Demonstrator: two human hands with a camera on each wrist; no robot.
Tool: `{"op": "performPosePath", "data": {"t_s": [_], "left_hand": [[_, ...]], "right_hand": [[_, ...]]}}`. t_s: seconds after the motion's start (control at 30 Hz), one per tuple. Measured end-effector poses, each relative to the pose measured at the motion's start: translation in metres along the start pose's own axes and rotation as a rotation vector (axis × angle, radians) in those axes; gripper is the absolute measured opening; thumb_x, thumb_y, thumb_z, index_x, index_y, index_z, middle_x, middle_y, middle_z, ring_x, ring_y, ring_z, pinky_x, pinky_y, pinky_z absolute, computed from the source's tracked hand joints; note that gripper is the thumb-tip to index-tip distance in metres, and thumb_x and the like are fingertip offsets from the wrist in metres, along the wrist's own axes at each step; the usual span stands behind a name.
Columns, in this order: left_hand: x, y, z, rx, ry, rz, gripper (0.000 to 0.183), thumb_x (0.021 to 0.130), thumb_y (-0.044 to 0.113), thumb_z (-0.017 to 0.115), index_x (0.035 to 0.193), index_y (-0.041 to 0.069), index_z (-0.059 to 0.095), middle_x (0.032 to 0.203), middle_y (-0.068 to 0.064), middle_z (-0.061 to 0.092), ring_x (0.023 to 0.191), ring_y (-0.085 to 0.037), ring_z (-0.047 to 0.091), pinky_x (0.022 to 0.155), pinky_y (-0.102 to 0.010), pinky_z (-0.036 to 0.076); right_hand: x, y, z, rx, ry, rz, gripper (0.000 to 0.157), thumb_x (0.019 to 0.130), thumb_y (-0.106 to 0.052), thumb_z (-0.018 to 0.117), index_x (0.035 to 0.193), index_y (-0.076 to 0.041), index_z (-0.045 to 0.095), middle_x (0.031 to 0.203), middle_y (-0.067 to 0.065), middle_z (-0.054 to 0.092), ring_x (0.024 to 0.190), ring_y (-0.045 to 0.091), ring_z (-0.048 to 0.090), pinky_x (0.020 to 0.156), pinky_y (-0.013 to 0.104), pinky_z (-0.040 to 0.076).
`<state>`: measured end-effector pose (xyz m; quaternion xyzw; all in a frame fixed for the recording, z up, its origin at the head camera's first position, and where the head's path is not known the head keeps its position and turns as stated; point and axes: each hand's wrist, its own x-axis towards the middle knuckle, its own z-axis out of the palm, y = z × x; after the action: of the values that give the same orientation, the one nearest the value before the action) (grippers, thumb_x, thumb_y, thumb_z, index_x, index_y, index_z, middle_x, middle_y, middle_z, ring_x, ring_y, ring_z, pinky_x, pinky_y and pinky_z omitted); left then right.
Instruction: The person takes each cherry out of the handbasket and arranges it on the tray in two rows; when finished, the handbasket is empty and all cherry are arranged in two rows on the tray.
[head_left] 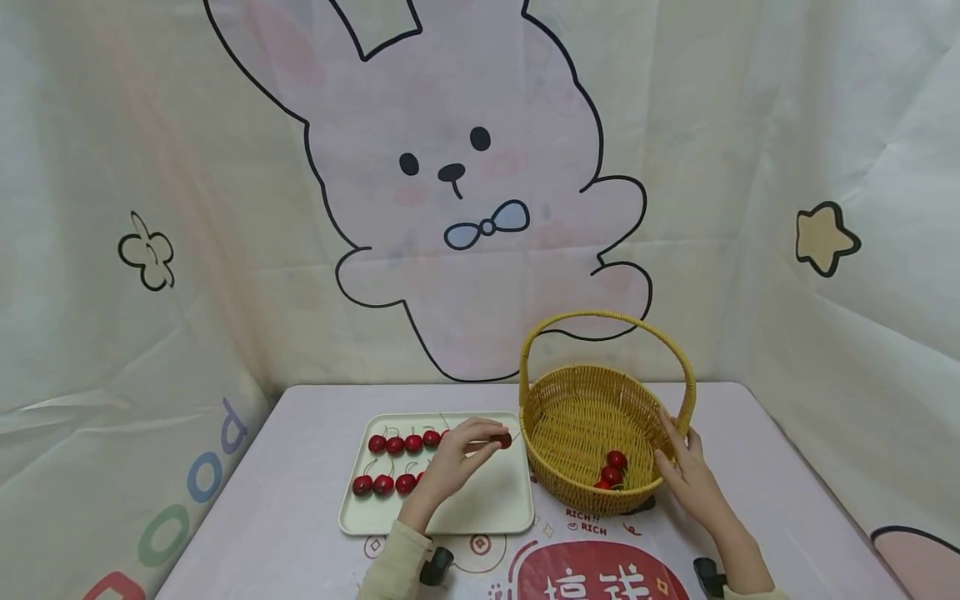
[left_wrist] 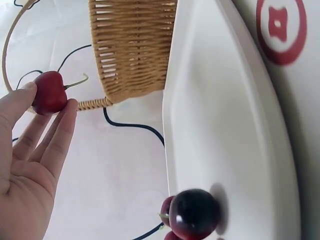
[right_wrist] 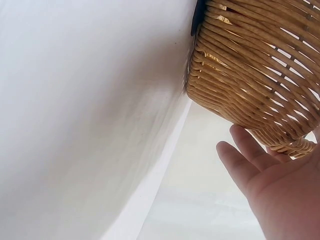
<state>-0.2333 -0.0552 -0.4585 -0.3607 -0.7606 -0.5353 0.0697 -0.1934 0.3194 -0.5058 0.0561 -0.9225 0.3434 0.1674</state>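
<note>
My left hand (head_left: 452, 462) pinches a dark red cherry (left_wrist: 50, 93) between thumb and fingertips, its thin stem sticking out. In the head view it is above the right part of a white tray (head_left: 487, 508), just left of a yellow woven basket (head_left: 570, 417). Two rows of cherries lie on the tray, partly hidden behind this hand. On the basket's right side, my right hand (head_left: 693, 479) holds the rim, with thumb over the edge and other fingers along the outer wall. Inside the basket, several cherries (head_left: 612, 475) sit near the front right.
The basket's tall arched handle (head_left: 600, 314) rises over its opening. Beneath everything is a pale table cover (head_left: 277, 500) with a red printed patch (head_left: 600, 575) at the front. A fabric backdrop with a cartoon rabbit (head_left: 465, 275) hangs behind, and cloth walls flank both sides.
</note>
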Motion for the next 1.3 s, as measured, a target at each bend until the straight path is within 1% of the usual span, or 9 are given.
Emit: {"op": "performPosePath", "data": {"t_s": [0.2, 0.33, 0.37, 0.57, 0.67, 0.77, 0.87, 1.1, 1.3], "left_hand": [[-0.001, -0.002, -0.012, 0.024, -0.006, -0.003, 0.025, 0.086, -0.003, 0.06, 0.111, -0.002, 0.063, 0.112, -0.019, 0.059, 0.101, -0.033, 0.061, 0.083, -0.028, 0.052], [0.0, -0.005, -0.017, 0.03, 0.006, -0.009, 0.026, 0.084, -0.007, 0.061, 0.109, -0.003, 0.063, 0.112, -0.023, 0.059, 0.102, -0.035, 0.06, 0.084, -0.037, 0.052], [0.0, -0.011, -0.017, 0.031, 0.013, -0.011, 0.026, 0.084, -0.006, 0.062, 0.109, -0.003, 0.064, 0.112, -0.022, 0.059, 0.102, -0.034, 0.06, 0.084, -0.036, 0.052], [0.001, -0.049, -0.02, 0.091, 0.025, -0.099, 0.026, 0.085, 0.004, 0.065, 0.111, 0.005, 0.065, 0.114, -0.009, 0.063, 0.101, -0.021, 0.063, 0.085, -0.032, 0.052], [0.002, -0.053, -0.023, 0.104, 0.024, -0.106, 0.027, 0.084, 0.003, 0.065, 0.111, 0.005, 0.064, 0.108, -0.008, 0.065, 0.099, -0.022, 0.063, 0.084, -0.037, 0.052], [0.003, -0.057, -0.025, 0.128, 0.026, -0.1, 0.031, 0.083, 0.001, 0.066, 0.113, 0.004, 0.063, 0.106, -0.01, 0.064, 0.098, -0.024, 0.063, 0.083, -0.037, 0.053], [0.004, -0.06, -0.026, 0.179, 0.022, -0.118, 0.034, 0.081, 0.0, 0.067, 0.115, 0.003, 0.063, 0.107, -0.011, 0.063, 0.098, -0.024, 0.062, 0.083, -0.037, 0.052], [0.007, -0.065, -0.027, 0.241, -0.023, -0.218, 0.037, 0.08, -0.001, 0.069, 0.116, 0.0, 0.063, 0.109, -0.012, 0.059, 0.1, -0.025, 0.059, 0.087, -0.036, 0.05], [0.012, -0.072, -0.027, 0.29, -0.035, -0.26, 0.034, 0.078, 0.001, 0.071, 0.112, -0.002, 0.065, 0.104, -0.011, 0.059, 0.098, -0.024, 0.059, 0.088, -0.037, 0.051]], "right_hand": [[0.001, -0.001, 0.0, -0.006, 0.002, -0.001, 0.063, 0.096, -0.021, 0.046, 0.15, -0.019, 0.013, 0.141, 0.034, 0.015, 0.113, 0.064, 0.035, 0.076, 0.076, 0.034], [0.0, 0.0, 0.0, -0.003, -0.002, 0.002, 0.062, 0.096, -0.023, 0.045, 0.15, -0.019, 0.014, 0.142, 0.034, 0.014, 0.112, 0.064, 0.036, 0.076, 0.076, 0.034], [0.0, -0.001, 0.0, -0.003, -0.003, 0.002, 0.062, 0.096, -0.023, 0.045, 0.15, -0.019, 0.014, 0.142, 0.034, 0.014, 0.113, 0.064, 0.036, 0.077, 0.076, 0.034], [0.0, -0.003, -0.001, -0.01, 0.002, -0.005, 0.063, 0.095, -0.021, 0.046, 0.15, -0.019, 0.014, 0.142, 0.034, 0.014, 0.112, 0.063, 0.036, 0.076, 0.076, 0.035], [0.0, -0.004, -0.001, -0.011, 0.003, -0.006, 0.063, 0.095, -0.021, 0.047, 0.15, -0.019, 0.015, 0.142, 0.034, 0.015, 0.112, 0.063, 0.036, 0.076, 0.076, 0.035], [0.0, -0.004, -0.001, -0.007, 0.003, -0.005, 0.063, 0.095, -0.02, 0.047, 0.15, -0.019, 0.015, 0.142, 0.034, 0.014, 0.113, 0.063, 0.036, 0.076, 0.076, 0.034], [0.0, -0.004, -0.001, -0.001, 0.002, -0.005, 0.063, 0.095, -0.02, 0.047, 0.15, -0.019, 0.014, 0.142, 0.034, 0.014, 0.113, 0.063, 0.035, 0.077, 0.076, 0.034], [0.0, -0.003, -0.001, 0.001, 0.004, -0.011, 0.063, 0.095, -0.019, 0.047, 0.149, -0.018, 0.015, 0.141, 0.035, 0.014, 0.113, 0.063, 0.035, 0.076, 0.076, 0.034], [0.001, -0.003, -0.001, -0.005, 0.002, -0.002, 0.063, 0.095, -0.02, 0.047, 0.149, -0.018, 0.015, 0.141, 0.035, 0.014, 0.112, 0.064, 0.036, 0.076, 0.076, 0.034]]}}
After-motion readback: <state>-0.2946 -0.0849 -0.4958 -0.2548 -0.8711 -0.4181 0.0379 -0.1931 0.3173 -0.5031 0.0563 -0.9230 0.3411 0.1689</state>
